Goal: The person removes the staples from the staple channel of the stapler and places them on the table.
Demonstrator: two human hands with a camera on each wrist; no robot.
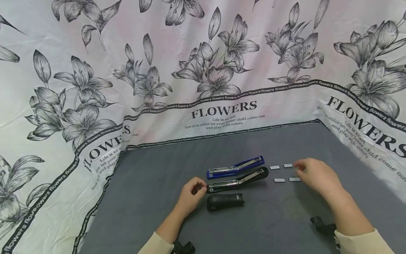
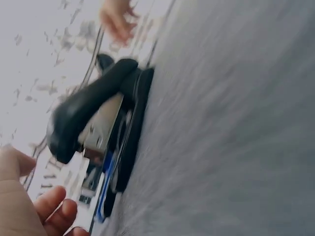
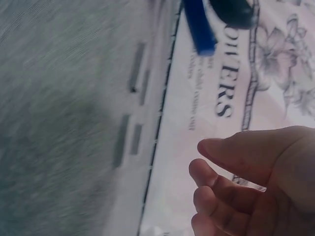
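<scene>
Three staplers lie side by side on the grey table. The blue stapler (image 1: 235,167) at the back and the black stapler (image 1: 238,180) in the middle are spread apart, showing their metal magazines. A closed-up black stapler (image 1: 225,201) lies nearest. My left hand (image 1: 191,192) is at the left end of the middle stapler, fingers loosely bent; its wrist view shows nothing between thumb and fingers. To the right lie several small staple strips (image 1: 279,180) in two rows. Beside their right end hovers my right hand (image 1: 317,175), its thumb and loosely bent fingers (image 3: 219,189) apart and holding nothing.
A white floral cloth (image 1: 222,116) printed with lettering rises behind the table (image 1: 152,169) and along both its sides. Black straps with small devices (image 1: 323,225) sit on both wrists, near the front edge of the view.
</scene>
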